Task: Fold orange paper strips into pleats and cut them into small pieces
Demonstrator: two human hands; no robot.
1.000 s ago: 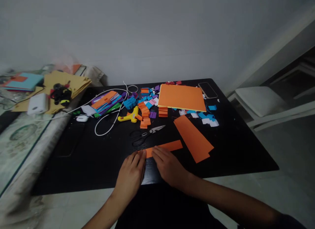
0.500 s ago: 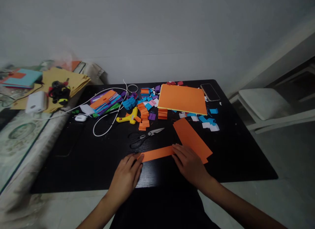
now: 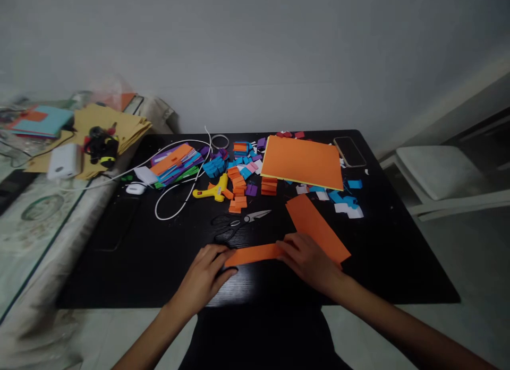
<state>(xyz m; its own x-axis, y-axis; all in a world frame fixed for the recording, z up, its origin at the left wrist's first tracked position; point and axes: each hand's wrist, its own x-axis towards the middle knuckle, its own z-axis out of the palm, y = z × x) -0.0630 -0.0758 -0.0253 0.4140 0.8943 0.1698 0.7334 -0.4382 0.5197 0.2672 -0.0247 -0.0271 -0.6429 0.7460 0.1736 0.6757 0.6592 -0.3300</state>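
An orange paper strip (image 3: 255, 254) lies across the near part of the black table, between my two hands. My left hand (image 3: 207, 274) has its fingers closed on the strip's left end, the thumb below and apart from the fingertips. At the right end, my right hand (image 3: 308, 258) grips the strip between bent fingers and thumb. Under and behind my right hand rest larger orange paper pieces (image 3: 319, 226), partly covered by it. Scissors (image 3: 241, 223) with dark handles lie just beyond the strip, blades pointing right.
Beyond the scissors are a yellow glue gun (image 3: 213, 190), a white cable (image 3: 175, 216) and small folded paper pieces (image 3: 239, 187). An orange sheet stack (image 3: 303, 160) lies at the back, near a phone (image 3: 349, 151). A white chair (image 3: 438, 168) stands right of the black table (image 3: 382, 269).
My left thumb has come off the strip's face and now sits lower, below its edge. My right fingers have curled more at the other end. The whole view has shifted slightly.
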